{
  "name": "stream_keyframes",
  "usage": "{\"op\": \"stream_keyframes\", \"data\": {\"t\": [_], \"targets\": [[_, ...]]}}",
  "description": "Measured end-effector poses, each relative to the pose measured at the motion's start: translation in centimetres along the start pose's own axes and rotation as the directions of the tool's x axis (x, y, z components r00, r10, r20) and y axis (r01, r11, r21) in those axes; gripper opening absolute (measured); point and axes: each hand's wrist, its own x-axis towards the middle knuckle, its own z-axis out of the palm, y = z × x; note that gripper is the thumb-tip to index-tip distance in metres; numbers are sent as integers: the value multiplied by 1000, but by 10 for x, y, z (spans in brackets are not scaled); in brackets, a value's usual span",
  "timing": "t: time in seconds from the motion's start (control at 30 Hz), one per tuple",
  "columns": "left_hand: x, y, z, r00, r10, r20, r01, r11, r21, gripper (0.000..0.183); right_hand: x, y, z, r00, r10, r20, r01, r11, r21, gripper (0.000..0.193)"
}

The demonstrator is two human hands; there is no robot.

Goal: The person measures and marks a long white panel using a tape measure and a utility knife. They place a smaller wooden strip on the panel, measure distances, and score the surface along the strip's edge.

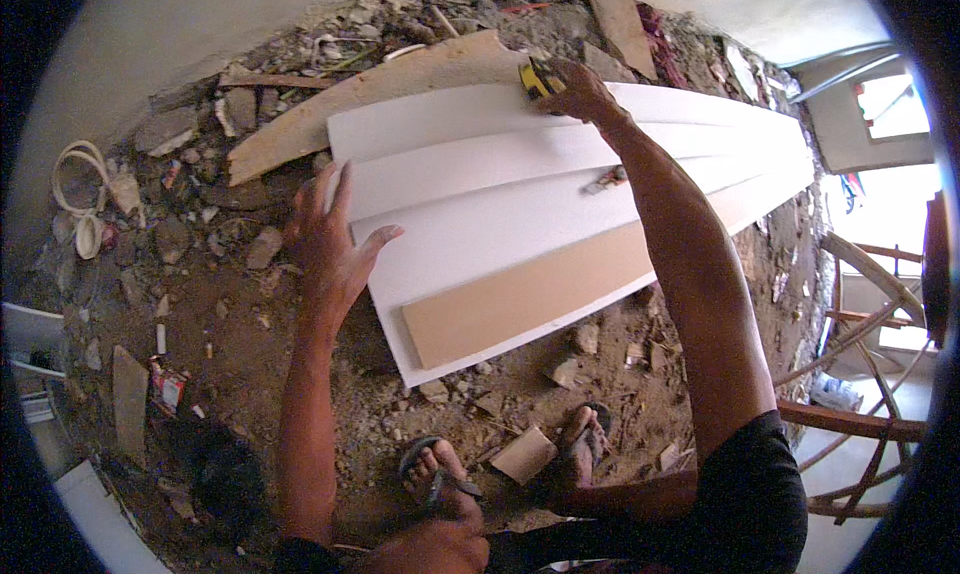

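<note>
White boards (460,159) lie overlapped in long strips on the rubble, running away to the right. A tan strip of board (530,294) rests on their near side. My right hand (588,96) is closed around a yellow and black tape measure (538,80) at the far edge of the white boards. My left hand (330,236) is open at their left end, fingers spread and thumb over the surface; whether it touches them I cannot tell. A small object (605,181), too unclear to name, lies on the white boards beside my right forearm.
Behind the white boards lies a rough tan plank (370,99). Stones and broken pieces cover the dirt floor (240,319). A coiled pale hose (85,189) is at the left wall. Wooden poles (870,284) stand at the right. My sandalled feet (440,469) are close to the near edge.
</note>
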Motion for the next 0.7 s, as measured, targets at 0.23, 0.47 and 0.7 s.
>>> {"op": "stream_keyframes", "data": {"t": [0.23,0.47,0.7], "targets": [[-40,41,-30,965,-253,76,250,782,-571,75,-40,-96,-111,1000,7,26,-12,977,211,65],[5,171,-29,882,-99,461,298,-641,-708,79,-168,-184,-163,895,-3,446,-182,910,373,51],[-51,183,-27,744,-62,665,333,-829,-450,53,-228,-173,-147,820,139,556,-413,816,404,71]]}}
